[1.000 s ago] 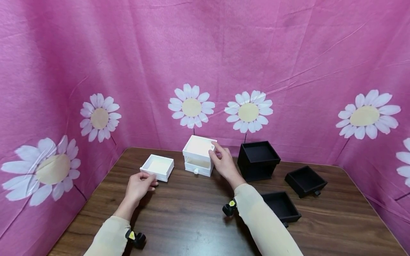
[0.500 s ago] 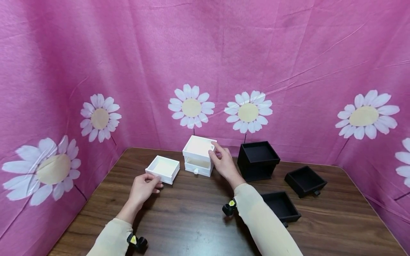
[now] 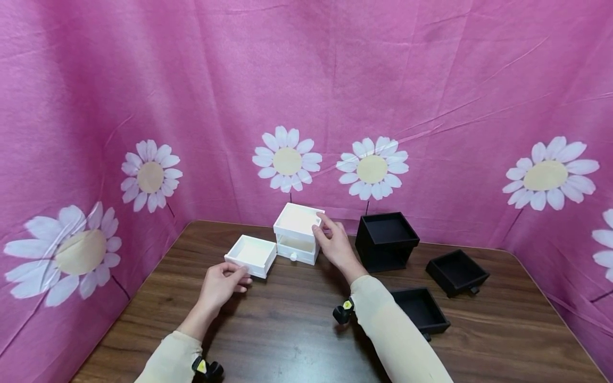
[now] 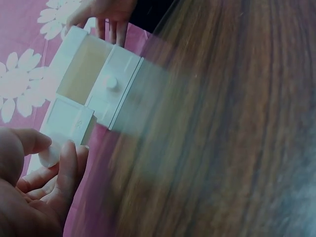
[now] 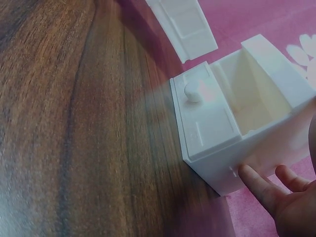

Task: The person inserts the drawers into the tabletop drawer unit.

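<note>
In the head view a small white drawer cabinet stands at the back middle. Its lower drawer, with a round knob, is in place, and its upper slot gapes. My left hand pinches the round knob of a loose white drawer, just left of the cabinet and near its upper slot. My right hand holds the cabinet at its upper right edge, thumb and index finger at the rim. Its other fingers touch the side wall in the right wrist view.
A black cabinet with a vacant front stands to the right. Two black drawers lie apart from it, one farther right and one nearer, partly behind the right sleeve. A pink flowered cloth hangs behind the wooden table.
My left hand has moved the loose white drawer rightward and slightly nearer to me, up beside the white cabinet. The right hand and the cabinet have stayed in place.
</note>
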Motion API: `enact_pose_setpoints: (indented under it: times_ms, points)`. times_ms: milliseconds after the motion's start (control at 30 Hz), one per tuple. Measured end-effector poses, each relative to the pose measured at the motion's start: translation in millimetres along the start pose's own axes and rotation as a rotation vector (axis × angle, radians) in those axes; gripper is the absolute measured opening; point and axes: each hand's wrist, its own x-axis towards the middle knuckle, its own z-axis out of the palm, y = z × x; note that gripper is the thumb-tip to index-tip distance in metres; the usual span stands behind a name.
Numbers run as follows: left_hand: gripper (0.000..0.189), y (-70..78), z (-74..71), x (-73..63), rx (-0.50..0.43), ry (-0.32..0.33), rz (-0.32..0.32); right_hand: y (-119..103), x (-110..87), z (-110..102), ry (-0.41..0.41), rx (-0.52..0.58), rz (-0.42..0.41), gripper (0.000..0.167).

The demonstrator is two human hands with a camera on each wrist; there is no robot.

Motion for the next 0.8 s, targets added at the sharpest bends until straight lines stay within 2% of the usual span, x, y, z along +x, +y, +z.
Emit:
enact_pose_setpoints:
  times_ms: [300,800]
  points:
    - [0.015,-3.8,7.8,-3.8,0.008,-0.008,0.010,-0.1,0.3,-0.2,-0.008,0.002,0.006,0.051]
    - [0.015,-0.2,21.2,-10.8,-0.012,-0.020,0.020,1.5,1.0,0.3,-0.005,-0.011,0.003,0.050]
